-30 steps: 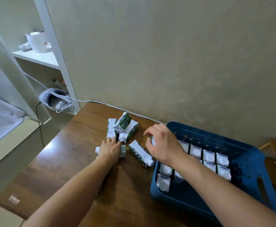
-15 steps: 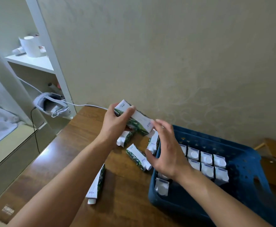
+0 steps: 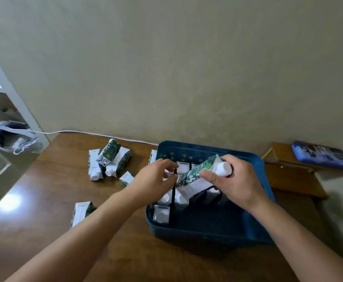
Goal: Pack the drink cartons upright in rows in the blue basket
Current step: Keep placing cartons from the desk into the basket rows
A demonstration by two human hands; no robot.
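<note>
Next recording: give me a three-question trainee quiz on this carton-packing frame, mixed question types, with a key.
1. True or false: the carton in the right hand is already standing upright in the blue basket.
2. Which hand has a grip on a carton over the basket? A) left B) right C) neither
3. Fill in: the loose cartons still to be packed lie on the table to the ____ of the basket.

Key: 1 false, it is tilted above the rows; 2 B; 3 left.

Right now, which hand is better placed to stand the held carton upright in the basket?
Right. The right hand already grips the tilted green-and-white drink carton above the blue plastic basket; the left hand holds nothing, hovering at the packed rows.
</note>
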